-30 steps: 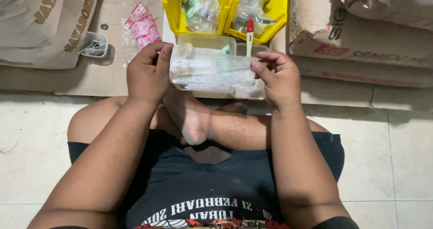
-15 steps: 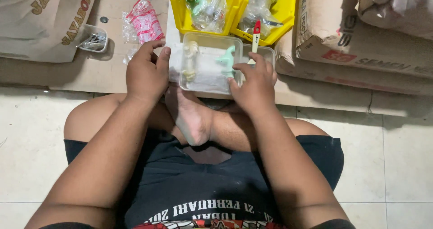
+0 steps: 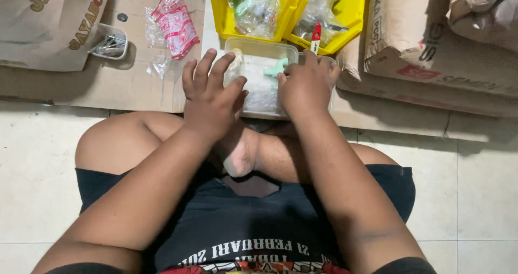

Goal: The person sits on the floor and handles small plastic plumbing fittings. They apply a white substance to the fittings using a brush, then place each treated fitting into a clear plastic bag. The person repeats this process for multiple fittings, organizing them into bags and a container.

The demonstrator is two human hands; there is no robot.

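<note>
Half a second ago both hands pressed on a clear plastic bag stretched over the box in the upper middle of the frame; now the bag lies slack inside or on the clear plastic box (image 3: pixel 253 50), and the left hand has let go of it, so the pressing or flattening looks finished for the moment and the work seems to have passed to the right hand alone. Going from the left of the frame: a small clear tub of metal bits (image 3: pixel 110 43) sits in the upper left on the brown cardboard (image 3: pixel 135 88), beside it a red-and-white printed packet (image 3: pixel 175 25), both well apart from the hands. The left hand (image 3: pixel 211 98) hovers at the box's left edge with its fingers spread wide and raised, holding nothing; whether the fingertips touch the rim cannot be told. In the box a pale green plastic piece (image 3: pixel 275 68) lies just beside the right hand, with crumpled clear film (image 3: pixel 260 98) below it. The right hand (image 3: pixel 306 85) is curled down over the right part of the box, knuckles up, fingers bent inward as if pinching something; what it grips, if anything, is hidden under the hand. Above the box stand two yellow bins (image 3: pixel 353 15) filled with bagged parts, and a red-capped marker (image 3: pixel 316 38) leans at the bins' front edge, near the right hand's fingers.
</note>
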